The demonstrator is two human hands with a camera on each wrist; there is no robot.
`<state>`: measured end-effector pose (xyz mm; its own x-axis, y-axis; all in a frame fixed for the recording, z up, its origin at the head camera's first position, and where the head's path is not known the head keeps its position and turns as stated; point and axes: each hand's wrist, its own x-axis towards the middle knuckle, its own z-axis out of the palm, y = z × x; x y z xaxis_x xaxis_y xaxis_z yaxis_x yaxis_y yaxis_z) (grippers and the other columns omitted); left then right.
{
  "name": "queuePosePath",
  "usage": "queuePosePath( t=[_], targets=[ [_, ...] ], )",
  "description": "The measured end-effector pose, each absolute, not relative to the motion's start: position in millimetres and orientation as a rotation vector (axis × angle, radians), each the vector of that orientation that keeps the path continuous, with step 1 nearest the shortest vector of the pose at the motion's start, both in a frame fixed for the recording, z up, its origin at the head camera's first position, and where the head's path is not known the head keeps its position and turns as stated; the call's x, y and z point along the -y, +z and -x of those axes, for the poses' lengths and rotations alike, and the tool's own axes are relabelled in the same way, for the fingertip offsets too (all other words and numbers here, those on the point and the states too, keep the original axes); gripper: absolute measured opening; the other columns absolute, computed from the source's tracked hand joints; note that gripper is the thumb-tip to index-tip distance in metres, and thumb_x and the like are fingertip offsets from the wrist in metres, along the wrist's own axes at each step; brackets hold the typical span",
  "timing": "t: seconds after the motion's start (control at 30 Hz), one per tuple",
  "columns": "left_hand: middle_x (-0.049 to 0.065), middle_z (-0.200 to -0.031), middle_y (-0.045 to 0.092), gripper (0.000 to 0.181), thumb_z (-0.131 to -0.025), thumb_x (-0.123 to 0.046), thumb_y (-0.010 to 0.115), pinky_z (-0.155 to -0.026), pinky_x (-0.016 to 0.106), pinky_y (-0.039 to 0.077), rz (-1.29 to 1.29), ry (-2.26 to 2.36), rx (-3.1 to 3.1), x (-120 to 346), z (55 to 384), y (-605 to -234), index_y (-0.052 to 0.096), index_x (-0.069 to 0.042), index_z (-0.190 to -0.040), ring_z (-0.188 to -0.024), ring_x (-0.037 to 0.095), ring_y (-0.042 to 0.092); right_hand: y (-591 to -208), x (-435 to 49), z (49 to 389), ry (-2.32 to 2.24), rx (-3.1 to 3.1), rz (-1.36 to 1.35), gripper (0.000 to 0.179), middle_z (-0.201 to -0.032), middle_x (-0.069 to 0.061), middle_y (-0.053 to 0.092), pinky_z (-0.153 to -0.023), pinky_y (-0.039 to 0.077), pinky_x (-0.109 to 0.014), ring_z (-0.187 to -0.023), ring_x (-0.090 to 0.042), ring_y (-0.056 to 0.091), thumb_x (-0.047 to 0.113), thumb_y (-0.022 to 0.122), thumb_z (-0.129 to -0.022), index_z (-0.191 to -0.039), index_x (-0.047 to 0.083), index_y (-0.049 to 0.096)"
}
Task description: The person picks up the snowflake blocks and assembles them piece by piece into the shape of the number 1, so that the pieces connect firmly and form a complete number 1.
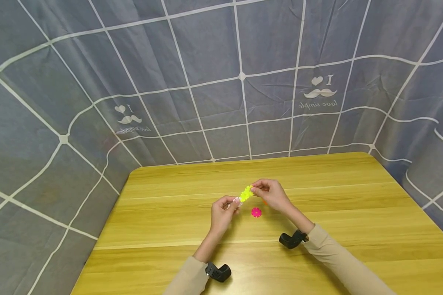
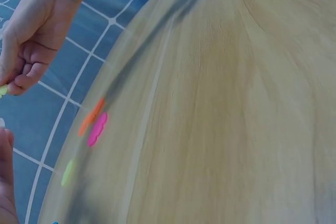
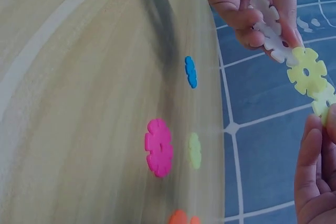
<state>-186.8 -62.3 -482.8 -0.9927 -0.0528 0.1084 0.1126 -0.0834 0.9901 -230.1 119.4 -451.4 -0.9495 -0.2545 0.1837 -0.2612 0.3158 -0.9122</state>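
Both hands hold a short chain of notched, flower-shaped plastic discs above the table. My left hand (image 1: pixel 221 214) pinches the white discs (image 3: pixel 275 44) at one end. My right hand (image 1: pixel 273 196) pinches the far yellow disc (image 3: pixel 321 106) at the other end. Between the hands, another yellow disc (image 3: pixel 297 80) meets the white ones; in the right wrist view they appear slotted together edge to edge. Only parts of both hands show in the left wrist view, at its left edge, and the chain is mostly cut off there.
On the wooden table (image 1: pixel 162 229) lie loose discs: a pink one (image 1: pixel 256 212), an orange one (image 2: pixel 92 116), a pale yellow-green one (image 3: pixel 195 150) and a blue one (image 3: pixel 190 72). A grey checked curtain (image 1: pixel 214 102) hangs behind the table and along its sides.
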Motion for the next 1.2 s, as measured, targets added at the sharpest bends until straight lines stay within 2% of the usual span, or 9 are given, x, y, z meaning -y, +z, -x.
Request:
queuePosePath(
  t=[0.2,0.37,0.57,0.73,0.8,0.87,0.97,1.1,1.2],
  targets=[
    [0.033,-0.085,0.065,0.016,-0.086,0.005,0.064,-0.067,0.037,0.059,0.116,-2.223,1.978,56.3,188.2,-483.3,0.062,0.019,-0.092,-0.063,0.005,0.063,-448.4,-120.0,230.9,1.775,2.507,-0.524,0.016,-0.089,-0.024,0.070,-0.063,0.053,-0.019,-0.067,-0.002,0.061,0.004,0.065,-0.090,-0.098,-0.010,0.067],
    [0.036,-0.086,0.064,0.016,-0.087,0.004,0.065,-0.063,0.027,0.058,0.134,-2.209,1.964,53.3,188.9,-482.0,0.062,0.018,-0.092,-0.062,0.005,0.062,-448.2,-120.4,231.7,1.767,2.491,-0.518,0.014,-0.088,-0.022,0.070,-0.067,0.057,-0.027,-0.070,-0.010,0.065,0.004,0.065,-0.090,-0.096,-0.009,0.067],
    [0.031,-0.086,0.066,0.016,-0.088,0.002,0.065,-0.064,0.028,0.059,0.109,-2.216,2.020,54.0,190.1,-481.5,0.063,0.017,-0.094,-0.062,0.005,0.062,-448.5,-122.8,231.9,1.780,2.503,-0.511,0.015,-0.087,-0.021,0.071,-0.068,0.058,-0.035,-0.069,-0.010,0.065,0.005,0.067,-0.089,-0.096,-0.008,0.068],
    [0.023,-0.084,0.067,0.016,-0.089,0.004,0.061,-0.064,0.026,0.058,0.136,-2.283,2.075,56.8,190.6,-479.0,0.062,0.015,-0.101,-0.063,0.006,0.061,-447.5,-125.1,232.3,1.798,2.529,-0.527,0.018,-0.089,-0.020,0.072,-0.069,0.058,-0.037,-0.076,-0.028,0.069,0.009,0.067,-0.089,-0.099,-0.006,0.070],
    [0.019,-0.083,0.066,0.017,-0.090,0.005,0.060,-0.063,0.024,0.057,0.164,-2.293,2.106,58.6,188.7,-474.1,0.061,0.014,-0.103,-0.064,0.007,0.061,-447.3,-126.1,232.5,1.804,2.534,-0.544,0.020,-0.090,-0.020,0.072,-0.069,0.058,-0.037,-0.078,-0.030,0.069,0.010,0.068,-0.089,-0.100,-0.006,0.070],
    [0.017,-0.083,0.066,0.017,-0.090,0.005,0.059,-0.063,0.024,0.056,0.198,-2.282,2.142,60.1,185.7,-467.3,0.061,0.014,-0.104,-0.066,0.007,0.061,-447.2,-127.2,232.8,1.813,2.540,-0.556,0.021,-0.091,-0.020,0.072,-0.069,0.058,-0.036,-0.077,-0.025,0.070,0.011,0.068,-0.089,-0.102,-0.006,0.070],
    [0.021,-0.084,0.065,0.017,-0.090,0.003,0.060,-0.065,0.026,0.057,0.272,-2.211,2.213,61.7,179.5,-455.7,0.061,0.013,-0.104,-0.067,0.007,0.061,-447.6,-127.9,233.1,1.836,2.545,-0.564,0.021,-0.092,-0.021,0.072,-0.070,0.058,-0.036,-0.074,-0.016,0.068,0.011,0.067,-0.090,-0.102,-0.006,0.070],
    [0.019,-0.085,0.064,0.019,-0.086,-0.001,0.066,-0.063,0.019,0.049,0.356,-2.007,2.288,61.9,174.3,-449.6,0.064,0.008,-0.103,-0.068,0.002,0.053,-447.6,-126.9,233.1,1.864,2.555,-0.567,0.022,-0.093,-0.022,0.071,-0.073,0.058,-0.042,-0.077,-0.022,0.069,0.011,0.067,-0.090,-0.104,-0.006,0.069],
    [0.014,-0.080,0.061,0.020,-0.082,-0.003,0.071,-0.056,0.014,0.036,0.358,-1.870,2.305,60.6,176.6,-456.4,0.066,0.005,-0.100,-0.065,0.002,0.044,-446.9,-125.8,232.4,1.873,2.565,-0.572,0.023,-0.093,-0.022,0.071,-0.074,0.057,-0.044,-0.080,-0.032,0.068,0.011,0.067,-0.090,-0.105,-0.006,0.068]
  ],
)
